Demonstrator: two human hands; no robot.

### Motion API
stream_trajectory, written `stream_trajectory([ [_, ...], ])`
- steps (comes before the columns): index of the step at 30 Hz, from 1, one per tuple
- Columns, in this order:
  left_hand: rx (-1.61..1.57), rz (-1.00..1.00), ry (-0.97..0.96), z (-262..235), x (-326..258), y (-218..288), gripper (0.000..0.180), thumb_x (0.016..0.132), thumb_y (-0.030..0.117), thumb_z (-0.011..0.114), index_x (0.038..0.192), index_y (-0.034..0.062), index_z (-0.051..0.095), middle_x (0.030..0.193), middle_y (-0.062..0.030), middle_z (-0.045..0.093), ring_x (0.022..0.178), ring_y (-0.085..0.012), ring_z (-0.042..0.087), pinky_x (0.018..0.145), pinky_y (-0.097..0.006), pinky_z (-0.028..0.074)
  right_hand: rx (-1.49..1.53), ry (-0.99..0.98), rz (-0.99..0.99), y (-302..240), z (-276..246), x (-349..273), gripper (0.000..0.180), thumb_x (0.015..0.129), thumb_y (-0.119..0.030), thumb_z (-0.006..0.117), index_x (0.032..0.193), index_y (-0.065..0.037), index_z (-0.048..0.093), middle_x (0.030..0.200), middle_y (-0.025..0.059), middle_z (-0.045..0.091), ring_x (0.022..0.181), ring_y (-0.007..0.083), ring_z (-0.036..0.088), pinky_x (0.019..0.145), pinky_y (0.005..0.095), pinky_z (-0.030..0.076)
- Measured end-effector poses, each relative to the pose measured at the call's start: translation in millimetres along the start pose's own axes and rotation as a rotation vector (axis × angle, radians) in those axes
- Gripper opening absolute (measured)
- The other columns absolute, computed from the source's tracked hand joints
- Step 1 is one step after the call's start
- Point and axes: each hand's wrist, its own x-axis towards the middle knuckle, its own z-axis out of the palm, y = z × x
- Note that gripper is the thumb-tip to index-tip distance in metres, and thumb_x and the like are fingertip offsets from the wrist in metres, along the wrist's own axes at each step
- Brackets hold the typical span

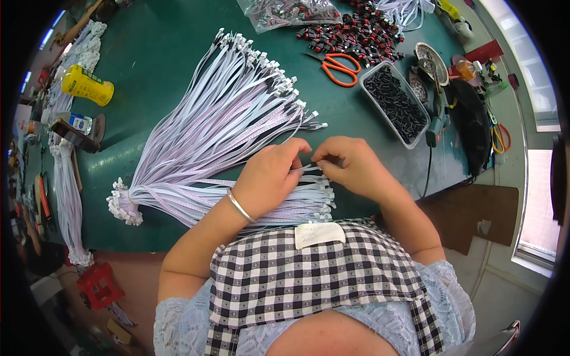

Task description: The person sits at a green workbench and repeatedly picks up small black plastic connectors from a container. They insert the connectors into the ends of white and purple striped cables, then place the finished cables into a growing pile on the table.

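We had both hands low over the near edge of the green table [178,59], and the forearms came up from the bottom edge and bent in toward each other. The left hand [270,175], a bangle [240,206] on its wrist, was knuckles-up with the fingers curled forward, and its thumb and forefinger pinched the end of a thin cable [309,169]. The right hand [350,163] faced it, fingers bent in tight, and nipped the same cable end from the other side. The fingertips of the two hands almost met. Neither hand was loose; both were closed on that cable. It lay on top of the near bundle [309,202], just before our checked apron [309,279]. A far bigger bundle [225,118] fanned away to the upper left, white plugs at both ends. Well apart, past the right hand, sat a tray [395,104] of black parts, orange scissors [339,67] beside it, and a heap of red-and-black pieces [356,32] further back. A yellow bottle [88,85] lay on its side at far left.
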Motion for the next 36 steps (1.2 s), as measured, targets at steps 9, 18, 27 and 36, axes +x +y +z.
stream_trajectory([
  [9,-0.157,-0.106,0.152,-3,-3,7,0.032,0.075,0.001,0.068,0.103,0.0045,0.053,0.073,-0.0097,0.065,0.063,-0.0191,0.064,0.06,-0.028,0.05,0.028,0.055,-0.029,-3,14,1,0.01,0.078,-0.005,0.064,0.087,-0.004,0.068,0.079,0.0121,0.065,0.071,0.0267,0.063,0.064,0.0338,0.05],
  [18,0.317,0.175,0.437,-12,31,10,0.021,0.074,0.004,0.071,0.089,0.0063,0.057,0.07,-0.0068,0.062,0.062,-0.0226,0.06,0.057,-0.032,0.047,-0.268,0.372,-0.343,7,-22,14,0.021,0.079,-0.013,0.067,0.099,-0.007,0.066,0.101,0.0105,0.066,0.098,0.0298,0.06,0.085,0.0387,0.047],
  [27,0.403,0.16,0.339,-11,43,-14,0.011,0.076,0.005,0.066,0.084,0.0044,0.058,0.078,-0.0096,0.06,0.072,-0.0288,0.058,0.066,-0.038,0.046,-1.085,0.318,-0.001,52,-111,-12,0.018,0.077,-0.014,0.067,0.095,-0.012,0.067,0.092,0.0038,0.063,0.095,0.0239,0.057,0.084,0.0383,0.041],
  [36,0.239,0.13,-0.082,0,3,15,0.019,0.08,0.012,0.064,0.097,0.0035,0.063,0.087,-0.0102,0.06,0.08,-0.0274,0.059,0.072,-0.037,0.048,-1.041,0.272,0.026,78,-112,-1,0.009,0.079,-0.014,0.065,0.085,-0.008,0.063,0.087,0.007,0.06,0.092,0.0275,0.058,0.08,0.0397,0.044],
])
